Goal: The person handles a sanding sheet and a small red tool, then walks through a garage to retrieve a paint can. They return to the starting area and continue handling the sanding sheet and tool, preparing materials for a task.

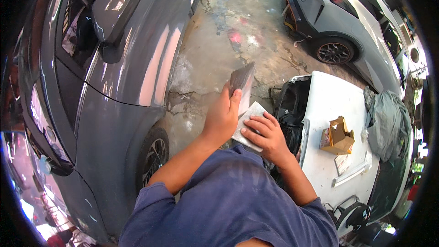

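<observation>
In front of my chest, my left hand (221,118) is closed round a thin, flat grey-brown piece (241,78), its streaked face tilted up and its edges slightly smeared. Its exact kind cannot be made out. Below it and to the right, my right hand (266,133) grips a pale grey, rectangular flat pad (249,142), the fingers lying across its top face. My right thumb is hidden. The two pieces are close together, and I cannot tell whether they touch. To the left stands a dark grey car (109,123) with two pinkish-white streaks on its side.
At right, a white car panel (320,110) bears a torn cardboard box (337,138), a small printed card (341,163) and a white strip (353,175). Grey plastic sheeting (388,126) drapes beside them. A silver car (334,23) stands beyond on a cracked, stained concrete floor (224,23).
</observation>
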### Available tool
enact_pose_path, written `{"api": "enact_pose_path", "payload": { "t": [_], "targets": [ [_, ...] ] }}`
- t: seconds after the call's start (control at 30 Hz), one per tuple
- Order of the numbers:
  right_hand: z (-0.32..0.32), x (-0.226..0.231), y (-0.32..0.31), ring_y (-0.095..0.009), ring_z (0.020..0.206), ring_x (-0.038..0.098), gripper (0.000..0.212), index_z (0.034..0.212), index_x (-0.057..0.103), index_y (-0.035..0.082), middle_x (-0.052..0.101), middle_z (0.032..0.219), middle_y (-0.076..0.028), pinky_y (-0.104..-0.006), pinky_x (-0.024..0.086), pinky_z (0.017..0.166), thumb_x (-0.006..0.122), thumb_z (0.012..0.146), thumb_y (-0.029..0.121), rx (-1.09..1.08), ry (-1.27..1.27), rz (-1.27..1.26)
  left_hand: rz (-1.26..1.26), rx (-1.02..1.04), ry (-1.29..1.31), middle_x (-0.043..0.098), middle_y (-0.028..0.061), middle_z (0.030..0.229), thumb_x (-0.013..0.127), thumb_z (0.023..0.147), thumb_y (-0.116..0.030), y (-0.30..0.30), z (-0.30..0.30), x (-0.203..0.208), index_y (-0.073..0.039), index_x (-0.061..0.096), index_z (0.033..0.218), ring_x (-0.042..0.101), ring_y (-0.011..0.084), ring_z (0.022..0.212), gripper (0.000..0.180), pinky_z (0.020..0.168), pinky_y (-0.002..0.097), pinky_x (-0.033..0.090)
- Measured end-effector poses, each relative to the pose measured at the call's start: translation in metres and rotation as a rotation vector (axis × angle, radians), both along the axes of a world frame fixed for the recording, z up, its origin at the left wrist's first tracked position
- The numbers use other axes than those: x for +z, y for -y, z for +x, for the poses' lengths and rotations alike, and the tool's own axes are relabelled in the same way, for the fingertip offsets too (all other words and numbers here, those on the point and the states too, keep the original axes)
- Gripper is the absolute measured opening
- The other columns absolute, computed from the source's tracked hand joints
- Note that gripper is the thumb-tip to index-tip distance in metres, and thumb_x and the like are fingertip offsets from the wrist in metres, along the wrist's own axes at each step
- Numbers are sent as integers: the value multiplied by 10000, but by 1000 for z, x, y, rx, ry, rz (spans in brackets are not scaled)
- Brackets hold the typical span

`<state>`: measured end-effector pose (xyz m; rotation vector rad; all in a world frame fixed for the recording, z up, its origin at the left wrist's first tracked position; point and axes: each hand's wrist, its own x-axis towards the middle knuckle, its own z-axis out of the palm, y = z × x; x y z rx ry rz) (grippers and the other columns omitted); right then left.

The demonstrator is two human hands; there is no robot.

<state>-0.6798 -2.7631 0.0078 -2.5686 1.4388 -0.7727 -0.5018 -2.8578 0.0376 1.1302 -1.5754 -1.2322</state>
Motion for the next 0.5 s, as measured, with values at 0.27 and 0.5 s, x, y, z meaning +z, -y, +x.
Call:
{"api": "enact_pose_path", "payload": {
  "t": [0.27,0.5],
  "targets": [
    [-47,12,70,-443,1312,508,546,1329,571,130,490,1426,-239,-572,374,1126,728,827,-16,33,562,-99,263,126,-339,668,155,1103,481,1049,-213,74,-43,-21,5,527,1291,662,260,1018,329,872,381,513],
    [-118,-44,138,-418,1295,524,650,1384,543,145,488,1393,-228,-499,429,1084,590,814,-165,-28,542,91,697,199,-885,606,120,1217,529,1014,-137,116,-123,-52,-4,481,1313,622,240,1109,331,944,403,533]
  ]
}}
